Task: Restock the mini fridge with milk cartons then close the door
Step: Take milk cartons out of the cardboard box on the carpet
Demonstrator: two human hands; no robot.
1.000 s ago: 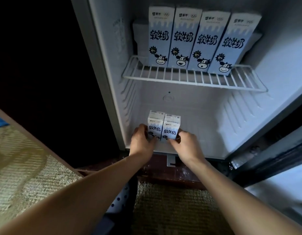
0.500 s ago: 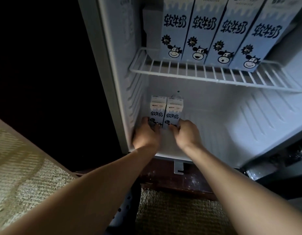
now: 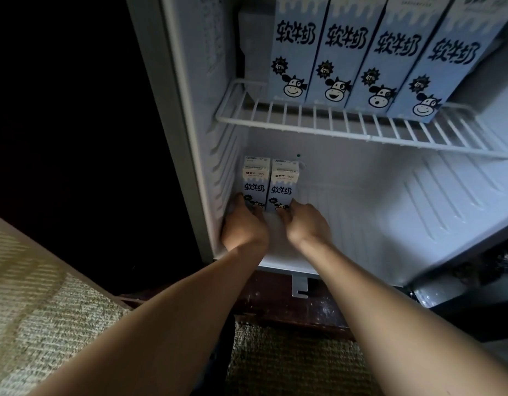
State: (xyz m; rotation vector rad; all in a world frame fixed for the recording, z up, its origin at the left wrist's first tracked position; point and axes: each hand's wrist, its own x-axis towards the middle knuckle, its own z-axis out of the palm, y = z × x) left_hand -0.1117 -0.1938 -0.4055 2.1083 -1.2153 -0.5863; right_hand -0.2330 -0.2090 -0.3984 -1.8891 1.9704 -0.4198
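Two small cartons stand side by side, touching, on the floor of the fridge (image 3: 418, 212), close to its left wall. The left hand (image 3: 244, 228) holds the left carton (image 3: 254, 182) low down, with its fingers curled round the bottom. The right hand (image 3: 305, 225) holds the right carton (image 3: 282, 188) the same way. Above them is a wire shelf (image 3: 347, 130). Four big cartons (image 3: 344, 52) stand on it in a row, each with a cow picture. The fridge is open. A rug (image 3: 289, 361) lies in front of it.
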